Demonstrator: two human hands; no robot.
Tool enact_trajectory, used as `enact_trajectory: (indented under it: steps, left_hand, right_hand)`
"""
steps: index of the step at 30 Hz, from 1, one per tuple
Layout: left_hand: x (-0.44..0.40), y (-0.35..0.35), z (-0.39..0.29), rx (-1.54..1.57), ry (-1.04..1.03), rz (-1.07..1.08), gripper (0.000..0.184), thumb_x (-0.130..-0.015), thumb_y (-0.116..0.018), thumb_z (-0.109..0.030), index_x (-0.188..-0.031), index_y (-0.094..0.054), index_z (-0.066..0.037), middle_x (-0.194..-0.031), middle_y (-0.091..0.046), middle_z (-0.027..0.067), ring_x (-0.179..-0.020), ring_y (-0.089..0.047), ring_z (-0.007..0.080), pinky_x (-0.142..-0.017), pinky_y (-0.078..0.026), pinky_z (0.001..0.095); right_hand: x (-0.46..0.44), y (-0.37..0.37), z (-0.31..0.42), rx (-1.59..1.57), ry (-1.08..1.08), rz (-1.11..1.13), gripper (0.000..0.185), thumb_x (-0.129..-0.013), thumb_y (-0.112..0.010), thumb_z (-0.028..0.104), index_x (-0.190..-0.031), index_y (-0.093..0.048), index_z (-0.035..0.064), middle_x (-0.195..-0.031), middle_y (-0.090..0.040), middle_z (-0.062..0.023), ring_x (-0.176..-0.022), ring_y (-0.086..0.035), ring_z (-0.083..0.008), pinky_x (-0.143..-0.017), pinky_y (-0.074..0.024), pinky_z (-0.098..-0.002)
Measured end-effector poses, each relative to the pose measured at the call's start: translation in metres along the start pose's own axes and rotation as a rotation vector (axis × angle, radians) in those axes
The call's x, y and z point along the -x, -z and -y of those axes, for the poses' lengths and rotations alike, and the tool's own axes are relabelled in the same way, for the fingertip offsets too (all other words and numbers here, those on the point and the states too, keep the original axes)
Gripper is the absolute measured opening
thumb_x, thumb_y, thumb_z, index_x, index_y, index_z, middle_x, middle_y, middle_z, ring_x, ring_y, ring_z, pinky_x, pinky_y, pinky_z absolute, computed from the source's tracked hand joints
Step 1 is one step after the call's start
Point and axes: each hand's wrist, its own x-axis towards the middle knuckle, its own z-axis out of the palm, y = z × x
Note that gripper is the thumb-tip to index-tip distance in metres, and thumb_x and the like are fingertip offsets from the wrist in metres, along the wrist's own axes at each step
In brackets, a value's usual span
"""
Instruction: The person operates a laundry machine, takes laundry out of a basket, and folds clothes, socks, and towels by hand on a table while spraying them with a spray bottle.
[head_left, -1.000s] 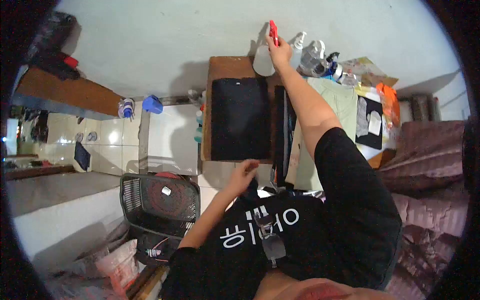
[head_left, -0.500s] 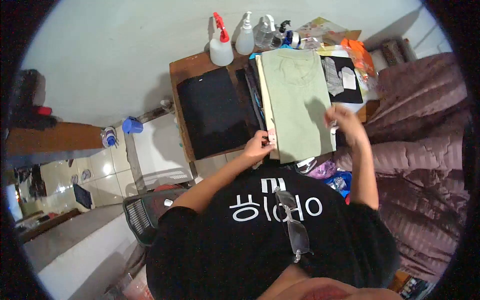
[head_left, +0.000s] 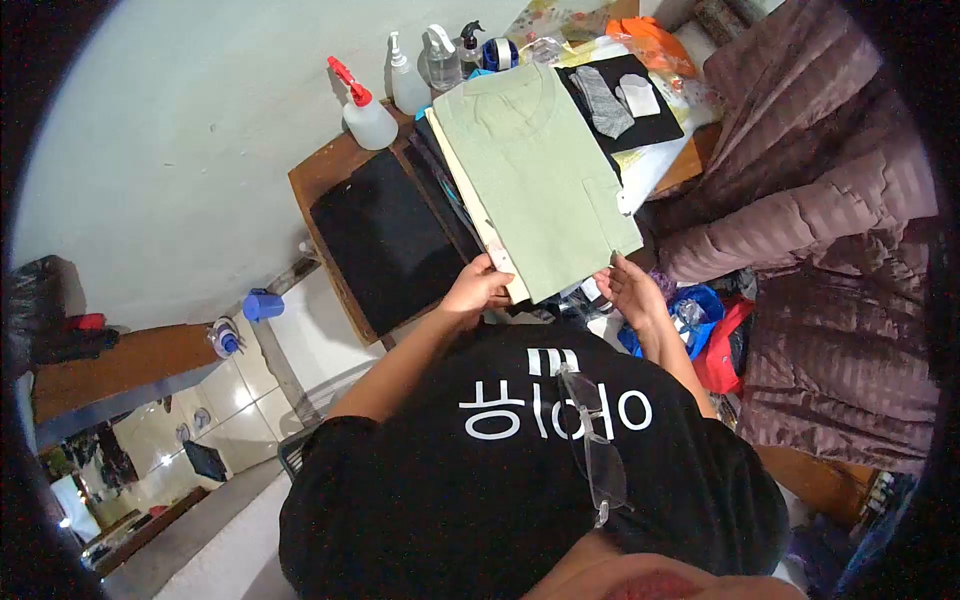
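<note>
On top, shirt [head_left: 530, 185] (pale green)

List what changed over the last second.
Right hand let go of the red-topped spray bottle and came back to the near right corner of the light-green folded T-shirt. Left hand moved right, to the cream fabric's near end. Spray bottle and black folded garment stayed put.

A: Viewpoint?
B: Single camera, worn on head; faces forward and steeply down.
A: Range?
B: Wearer's black shirt [head_left: 430, 520] nearest, filling lower frame. Left hand [head_left: 478, 288] and right hand [head_left: 632, 290] beyond it, mid-frame. Table [head_left: 328, 166] farther, wall [head_left: 200, 140] behind, upper left.
A: Framing?
B: Wide, dark curved border; table edges run aslant.
</note>
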Motion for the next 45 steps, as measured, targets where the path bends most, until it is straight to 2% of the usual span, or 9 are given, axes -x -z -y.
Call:
enact_trajectory:
  steps: [1, 8, 12, 24, 29, 37, 40, 44, 45]
  left_hand:
    - [-0.001, -0.004, 0.005, -0.002, -0.080, -0.036, 0.039, -0.080, -0.057, -0.006, -0.116, -0.044, -0.001, -0.100, -0.060, 0.0098, -0.085, -0.062, 0.0195, -0.065, -0.051, 0.0298]
    - [0.015, -0.003, 0.006, -0.715, -0.699, -0.590, 0.032, -0.076, -0.064, -0.002, -0.103, -0.046, -0.002, -0.078, -0.056, 0.0082, -0.072, -0.058, 0.0156, -0.063, -0.048, 0.0286]
    - [-0.001, -0.005, 0.029, -0.180, -0.391, -0.155, 0.034, -0.085, -0.057, -0.006, -0.116, -0.044, -0.005, -0.097, -0.059, 0.0097, -0.083, -0.061, 0.0176, -0.068, -0.052, 0.0289]
    - [-0.016, -0.047, 0.036, -0.174, -0.453, -0.417, 0.026, -0.084, -0.061, -0.018, -0.101, -0.050, -0.002, -0.090, -0.059, 0.0049, -0.077, -0.057, 0.0114, -0.066, -0.047, 0.0254]
    - [-0.021, -0.058, 0.033, 0.043, -0.576, -0.448, 0.036, -0.080, -0.061, -0.004, -0.110, -0.042, -0.002, -0.089, -0.057, 0.0067, -0.070, -0.053, 0.0105, -0.052, -0.040, 0.0228]
    - [-0.011, -0.064, 0.025, 0.053, -0.505, -0.443, 0.044, -0.081, -0.056, -0.005, -0.119, -0.036, 0.000, -0.098, -0.058, 0.0139, -0.090, -0.060, 0.0209, -0.070, -0.052, 0.0336]
    - [-0.028, -0.059, 0.025, -0.071, -0.701, -0.467, 0.044, -0.080, -0.055, -0.005, -0.120, -0.038, 0.002, -0.101, -0.058, 0.0156, -0.093, -0.060, 0.0251, -0.073, -0.052, 0.0387]
    - [-0.012, -0.056, -0.034, 0.353, -0.470, -0.126, 0.038, -0.077, -0.052, -0.004, -0.115, -0.048, 0.005, -0.106, -0.057, 0.0158, -0.093, -0.059, 0.0302, -0.075, -0.053, 0.0432]
    - [-0.016, -0.054, -0.056, 0.454, -0.431, -0.181, 0.034, -0.079, -0.051, -0.003, -0.112, -0.050, 0.004, -0.105, -0.057, 0.0165, -0.092, -0.059, 0.0298, -0.074, -0.054, 0.0427]
  right_hand:
    - [-0.004, 0.002, -0.003, -0.019, -0.008, -0.018, 0.027, -0.088, -0.057, 0.027, -0.098, -0.050, 0.0021, -0.086, -0.057, -0.0118, -0.082, -0.058, -0.0234, -0.076, -0.0487, -0.0341]
    - [-0.009, 0.004, -0.001, 0.024, 0.218, -0.009, 0.026, -0.085, -0.061, 0.026, -0.092, -0.051, 0.0032, -0.086, -0.057, -0.0097, -0.081, -0.055, -0.0208, -0.072, -0.0469, -0.0329]
    - [-0.024, 0.014, 0.024, -0.031, 0.204, 0.029, 0.028, -0.088, -0.055, 0.030, -0.106, -0.059, 0.0090, -0.099, -0.061, -0.0037, -0.088, -0.055, -0.0175, -0.073, -0.0438, -0.0302]
    - [-0.060, 0.000, 0.102, 0.678, 0.095, 0.322, 0.041, -0.084, -0.060, 0.029, -0.115, -0.054, 0.0023, -0.110, -0.059, -0.0057, -0.096, -0.056, -0.0164, -0.083, -0.0433, -0.0298]
    - [-0.075, -0.001, 0.099, 0.751, 0.163, 0.350, 0.031, -0.083, -0.062, 0.016, -0.109, -0.055, 0.0000, -0.099, -0.063, -0.0074, -0.088, -0.059, -0.0169, -0.079, -0.0457, -0.0301]
    - [-0.064, -0.002, 0.094, 0.641, 0.218, 0.410, 0.039, -0.083, -0.059, 0.013, -0.118, -0.047, 0.0024, -0.107, -0.059, -0.0091, -0.095, -0.057, -0.0186, -0.081, -0.0458, -0.0297]
    - [-0.060, -0.008, 0.094, 0.649, 0.206, 0.347, 0.038, -0.083, -0.057, 0.015, -0.119, -0.047, 0.0048, -0.105, -0.058, -0.0078, -0.088, -0.058, -0.0172, -0.076, -0.0463, -0.0288]
    - [-0.059, -0.036, 0.132, 0.674, 0.167, 0.182, 0.017, -0.079, -0.056, 0.015, -0.095, -0.061, 0.0113, -0.078, -0.061, -0.0021, -0.055, -0.052, -0.0086, -0.036, -0.0351, -0.0213]
    - [-0.086, -0.036, 0.150, 0.600, 0.130, 0.271, 0.013, -0.079, -0.057, 0.013, -0.091, -0.060, 0.0083, -0.073, -0.061, -0.0024, -0.050, -0.052, -0.0090, -0.037, -0.0385, -0.0193]
